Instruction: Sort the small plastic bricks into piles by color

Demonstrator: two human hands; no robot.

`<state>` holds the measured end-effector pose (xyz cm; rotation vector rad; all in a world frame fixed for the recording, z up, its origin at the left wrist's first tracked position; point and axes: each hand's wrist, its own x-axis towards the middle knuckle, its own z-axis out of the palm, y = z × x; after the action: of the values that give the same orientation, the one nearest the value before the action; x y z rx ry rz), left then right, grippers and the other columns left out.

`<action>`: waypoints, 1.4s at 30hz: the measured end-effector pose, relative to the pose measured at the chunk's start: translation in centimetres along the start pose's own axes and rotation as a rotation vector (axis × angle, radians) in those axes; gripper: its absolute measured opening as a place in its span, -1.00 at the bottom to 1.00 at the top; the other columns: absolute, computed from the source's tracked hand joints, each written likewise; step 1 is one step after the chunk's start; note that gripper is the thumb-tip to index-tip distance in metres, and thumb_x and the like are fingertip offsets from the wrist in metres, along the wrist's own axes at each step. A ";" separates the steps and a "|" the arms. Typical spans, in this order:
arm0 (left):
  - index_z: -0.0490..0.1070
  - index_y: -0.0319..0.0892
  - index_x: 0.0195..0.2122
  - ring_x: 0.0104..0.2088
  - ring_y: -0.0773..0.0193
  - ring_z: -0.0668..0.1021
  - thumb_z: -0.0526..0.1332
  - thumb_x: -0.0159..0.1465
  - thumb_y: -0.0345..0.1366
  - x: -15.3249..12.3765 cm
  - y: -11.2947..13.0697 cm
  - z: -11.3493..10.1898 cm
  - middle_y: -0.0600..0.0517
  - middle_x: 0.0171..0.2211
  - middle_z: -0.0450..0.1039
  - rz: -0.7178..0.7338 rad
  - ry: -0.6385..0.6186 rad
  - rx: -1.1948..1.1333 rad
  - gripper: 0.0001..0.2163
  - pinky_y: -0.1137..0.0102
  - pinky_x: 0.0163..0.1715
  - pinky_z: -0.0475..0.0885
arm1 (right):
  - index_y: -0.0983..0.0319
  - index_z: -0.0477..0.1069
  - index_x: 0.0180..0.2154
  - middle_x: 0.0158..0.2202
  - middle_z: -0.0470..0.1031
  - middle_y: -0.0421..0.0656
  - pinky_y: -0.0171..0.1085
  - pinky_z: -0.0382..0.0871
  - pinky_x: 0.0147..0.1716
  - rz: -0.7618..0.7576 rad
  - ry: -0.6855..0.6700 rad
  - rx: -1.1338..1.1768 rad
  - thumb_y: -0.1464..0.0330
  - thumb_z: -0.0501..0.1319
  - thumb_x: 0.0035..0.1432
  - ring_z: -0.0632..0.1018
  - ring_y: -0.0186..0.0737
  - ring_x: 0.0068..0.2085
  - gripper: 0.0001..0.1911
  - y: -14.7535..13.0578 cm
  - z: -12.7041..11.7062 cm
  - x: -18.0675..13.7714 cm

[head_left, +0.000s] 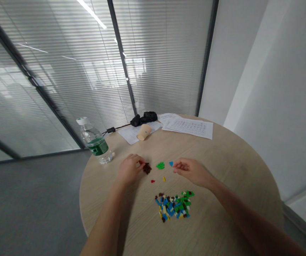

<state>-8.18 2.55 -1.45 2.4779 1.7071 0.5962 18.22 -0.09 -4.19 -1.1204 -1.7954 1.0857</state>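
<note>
A heap of small toy bricks [174,206] in blue, green, brown, white and yellow lies on the round wooden table [233,167] in front of me. My left hand [129,169] is closed in a pinch at a small brown brick piece [147,168], with a bit of red showing at the fingertips. My right hand [189,170] is curled, its fingertips pinching at a small blue brick [170,163]. Between the hands lies a small green brick cluster [160,165]. A loose red brick [152,181] and a yellow brick [164,179] lie just below.
A clear water bottle [94,141] with a green label stands at the table's left edge. Behind are a tipped paper cup [143,132], white paper sheets [189,126], a black bundle [144,118] with a cable. Glass walls with blinds stand beyond.
</note>
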 end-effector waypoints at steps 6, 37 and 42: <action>0.48 -0.13 -0.40 -0.27 0.18 0.49 0.12 0.17 -0.34 0.0 -0.1 0.6 -0.01 -0.36 0.49 -0.060 -0.043 0.051 -0.86 0.36 -0.30 0.32 | 0.22 0.48 -0.34 -0.37 0.55 -0.14 -0.29 0.38 -0.32 -0.028 -0.037 -0.097 0.35 0.22 0.04 0.53 -0.25 -0.34 -0.89 0.5 0.1 -0.1; 0.47 -0.17 -0.29 -0.23 0.22 0.45 0.12 0.23 -0.36 0.1 1.2 1.3 -0.01 -0.33 0.47 0.034 0.059 0.007 -0.86 0.38 -0.23 0.33 | 0.20 0.54 -0.23 -0.25 0.47 -0.16 -0.38 0.30 -0.19 -0.348 -0.386 -0.502 0.44 0.19 0.14 0.48 -0.31 -0.22 -0.82 -1.2 3.6 -1.3; 0.47 -0.18 -0.28 -0.24 0.22 0.45 0.13 0.21 -0.38 0.1 1.4 1.4 -0.01 -0.34 0.47 0.067 0.044 -0.016 -0.86 0.37 -0.24 0.32 | 0.22 0.54 -0.29 -0.29 0.49 -0.16 -0.36 0.30 -0.20 -0.362 -0.375 -0.497 0.45 0.20 0.12 0.48 -0.29 -0.24 -0.86 -1.0 3.4 -1.2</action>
<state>-6.45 2.34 -2.39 2.5379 1.6330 0.6728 15.25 -2.35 -4.67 -0.8379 -2.5437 0.6762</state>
